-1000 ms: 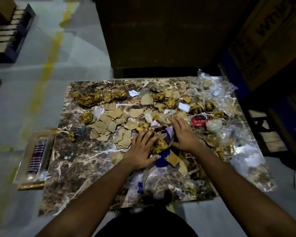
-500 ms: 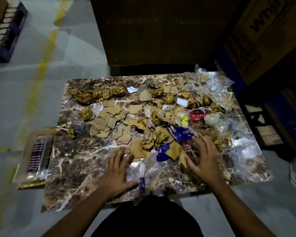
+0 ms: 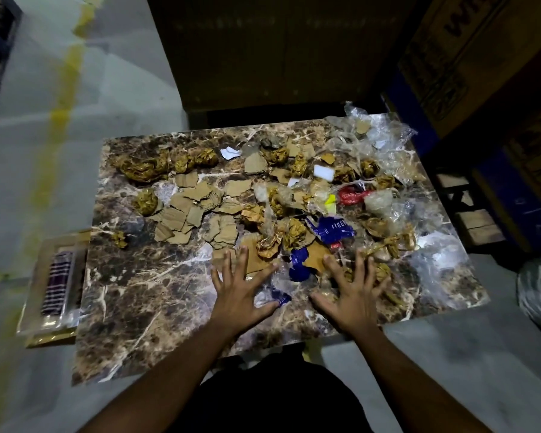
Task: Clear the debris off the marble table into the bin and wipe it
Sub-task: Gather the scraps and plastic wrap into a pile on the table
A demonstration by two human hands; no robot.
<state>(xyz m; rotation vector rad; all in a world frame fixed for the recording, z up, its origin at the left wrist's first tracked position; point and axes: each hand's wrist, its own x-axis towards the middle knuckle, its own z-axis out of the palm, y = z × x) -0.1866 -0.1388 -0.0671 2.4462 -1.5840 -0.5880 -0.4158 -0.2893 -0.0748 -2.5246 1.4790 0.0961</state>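
**Hands spread again over the near pile, nothing yet in the bin**

Head view: The marble table (image 3: 144,307) is covered with debris over most of its far and right part. Torn cardboard pieces (image 3: 197,210) lie in the middle-left, crumpled brown paper balls (image 3: 144,165) along the far-left edge, and clear plastic wrapping (image 3: 388,157) is heaped at the right side. A blue wrapper (image 3: 333,229) and a red scrap (image 3: 352,195) lie among them. The bin is not clearly in view; I cannot tell where it stands.

The left hand (image 3: 239,292) and the right hand (image 3: 355,295) are both flat and low over the near edge of the pile, fingers straight and spread wide, holding nothing. The right fingers touch crumpled paper; the left fingertips reach a flat cardboard piece.

One second ago the hands were close together and cupped around the scraps in the middle. Half a second ago they had come apart and back toward the body. Now they are spread on both sides of the near heap. In my judgement this means the gathering continues: the person takes a wider hold to pull more debris together. The clearing is only at its beginning, and the wiping is not yet possible.
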